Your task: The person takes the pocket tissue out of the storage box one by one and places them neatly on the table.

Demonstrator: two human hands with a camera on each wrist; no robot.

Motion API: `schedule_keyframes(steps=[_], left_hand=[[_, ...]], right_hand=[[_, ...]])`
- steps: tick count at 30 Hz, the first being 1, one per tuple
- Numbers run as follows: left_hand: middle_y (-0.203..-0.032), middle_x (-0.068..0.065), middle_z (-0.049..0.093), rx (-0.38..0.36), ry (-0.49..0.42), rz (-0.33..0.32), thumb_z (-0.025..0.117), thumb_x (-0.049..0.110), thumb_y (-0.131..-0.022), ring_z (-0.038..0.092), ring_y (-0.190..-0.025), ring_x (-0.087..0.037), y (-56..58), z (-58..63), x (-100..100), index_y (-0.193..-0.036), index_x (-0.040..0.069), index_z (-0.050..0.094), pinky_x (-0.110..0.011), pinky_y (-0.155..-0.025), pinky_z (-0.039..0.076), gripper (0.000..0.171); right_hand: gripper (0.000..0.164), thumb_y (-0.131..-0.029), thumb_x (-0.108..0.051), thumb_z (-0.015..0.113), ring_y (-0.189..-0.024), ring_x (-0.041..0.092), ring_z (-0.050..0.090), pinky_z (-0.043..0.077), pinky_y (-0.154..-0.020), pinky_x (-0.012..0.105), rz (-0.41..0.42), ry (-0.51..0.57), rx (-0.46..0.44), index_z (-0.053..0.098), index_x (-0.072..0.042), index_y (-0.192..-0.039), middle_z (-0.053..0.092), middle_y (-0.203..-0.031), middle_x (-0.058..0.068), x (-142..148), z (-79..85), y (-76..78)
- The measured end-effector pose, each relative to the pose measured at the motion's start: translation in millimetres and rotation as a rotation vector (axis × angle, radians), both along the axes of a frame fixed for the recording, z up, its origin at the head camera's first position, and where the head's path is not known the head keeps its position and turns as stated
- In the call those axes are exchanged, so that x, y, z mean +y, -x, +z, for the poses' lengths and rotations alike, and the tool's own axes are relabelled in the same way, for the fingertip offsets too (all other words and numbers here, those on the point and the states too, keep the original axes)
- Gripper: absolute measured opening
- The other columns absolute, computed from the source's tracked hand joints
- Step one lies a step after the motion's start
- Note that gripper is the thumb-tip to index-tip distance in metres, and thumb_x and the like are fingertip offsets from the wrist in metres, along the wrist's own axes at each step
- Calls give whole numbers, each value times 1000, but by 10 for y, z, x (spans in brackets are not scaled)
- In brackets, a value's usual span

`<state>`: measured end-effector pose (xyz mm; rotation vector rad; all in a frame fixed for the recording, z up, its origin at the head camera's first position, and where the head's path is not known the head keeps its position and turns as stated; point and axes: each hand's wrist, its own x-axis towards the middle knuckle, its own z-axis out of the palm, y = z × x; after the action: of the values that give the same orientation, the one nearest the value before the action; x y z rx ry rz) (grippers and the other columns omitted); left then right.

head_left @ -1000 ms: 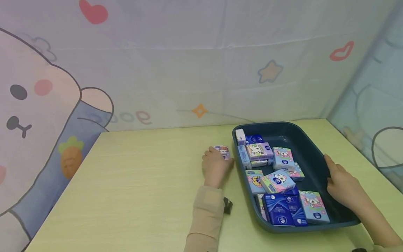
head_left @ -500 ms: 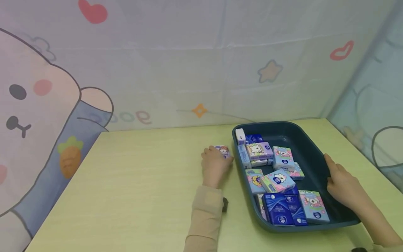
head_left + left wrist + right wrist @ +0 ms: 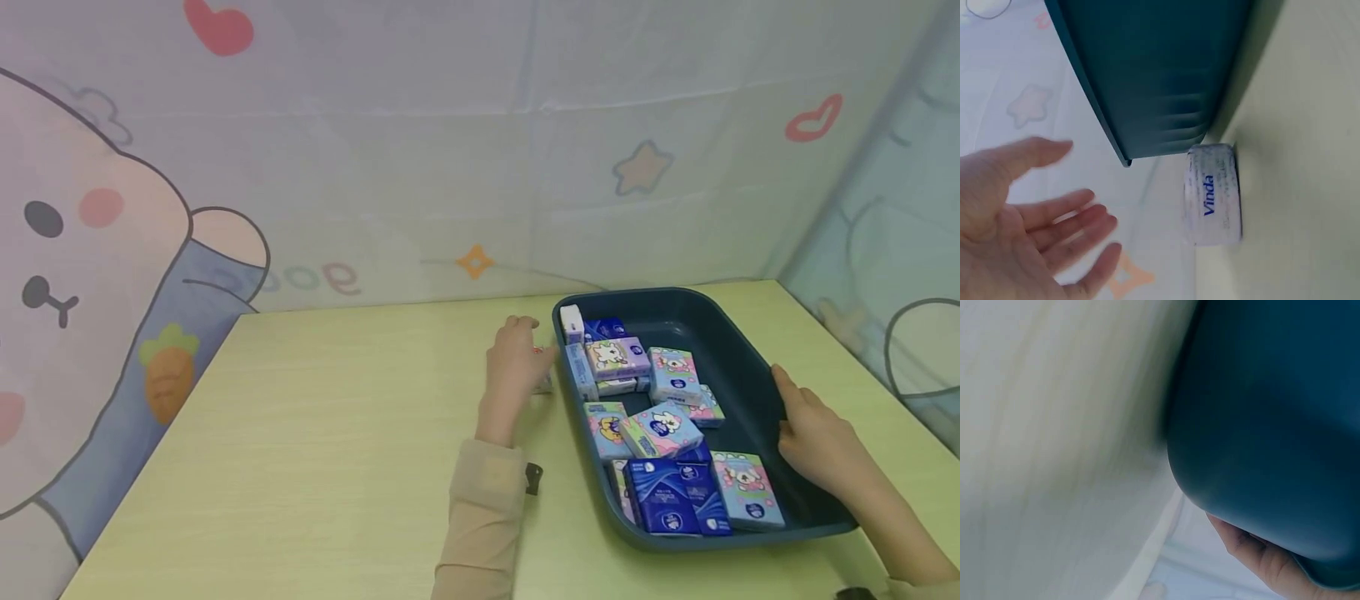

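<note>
My left hand (image 3: pixel 512 367) hovers over a small tissue pack (image 3: pixel 1213 200) on the table, just left of a dark teal tray (image 3: pixel 738 392). In the left wrist view its fingers are spread loosely and apart from the pack, which has a pale side printed "Vinda". From the head camera the hand hides most of that pack. My right hand (image 3: pixel 825 450) grips the tray's right rim; the right wrist view shows its fingers (image 3: pixel 1254 553) against the outside wall. Several tissue packs lie in the tray, among them a dark blue one (image 3: pixel 663 497) and a pink-and-blue one (image 3: pixel 748 492).
The light wooden table (image 3: pixel 300 433) stretches left of the tray. Behind it hangs a printed cloth (image 3: pixel 390 167) with a cartoon animal, and another cloth (image 3: pixel 915 250) closes the right side. The tray's packs sit mostly along its left and front.
My left hand has lifted off the tissue pack and its fingers have straightened, reaching slightly farther back. The pack stays on the table, a little nearer. My right hand and the tray have not moved.
</note>
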<state>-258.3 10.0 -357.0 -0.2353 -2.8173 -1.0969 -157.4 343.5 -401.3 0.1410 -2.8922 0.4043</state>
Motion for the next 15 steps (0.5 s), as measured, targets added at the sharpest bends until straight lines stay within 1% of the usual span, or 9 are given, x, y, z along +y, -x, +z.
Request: schedule_keyframes(steps=[2,5,7,9,13,15], left_hand=[[-137,-10,53,-2,-34,-40,67,26,-88,54,-119,-29,2,1,16,-133,6,54,-48,-98,47,51],[-144,-8,47,-22,-44,-100,72,28,-84,49,-127,-28,13,-10,35,-137,8,50,-44,-104,44,61],[-148,-8,43,-42,-28,-142,75,29,-82,44,-134,-28,22,-19,44,-140,9,47,-43,-109,41,67],[-149,-7,41,-52,-5,-180,76,29,-81,41,-136,-27,29,-30,48,-142,9,45,-42,-111,39,71],[-148,-9,42,-53,27,-251,76,28,-80,41,-137,-26,36,-38,54,-142,9,45,-41,-113,37,72],[-147,-9,44,-33,56,-293,75,28,-81,40,-137,-26,41,-34,62,-140,9,47,-42,-113,37,69]], right_hand=[[70,-80,8,49,-68,33,50,38,-48,37,-3,3,-5,19,20,-142,49,-105,44,2,-1,1],[69,-80,8,49,-69,34,52,41,-49,40,-6,6,-13,19,20,-141,49,-105,44,2,-2,-1],[70,-81,8,49,-71,36,52,42,-51,43,-9,11,-26,18,20,-142,48,-107,45,3,-2,-1],[69,-81,8,49,-70,35,52,42,-50,42,-9,10,-26,18,20,-142,48,-107,45,2,-1,-4],[69,-81,8,49,-68,33,51,40,-49,40,-7,6,-17,19,20,-142,48,-105,44,2,1,-2],[69,-81,8,49,-68,35,52,41,-49,41,-9,5,-13,19,20,-141,48,-105,44,1,4,2]])
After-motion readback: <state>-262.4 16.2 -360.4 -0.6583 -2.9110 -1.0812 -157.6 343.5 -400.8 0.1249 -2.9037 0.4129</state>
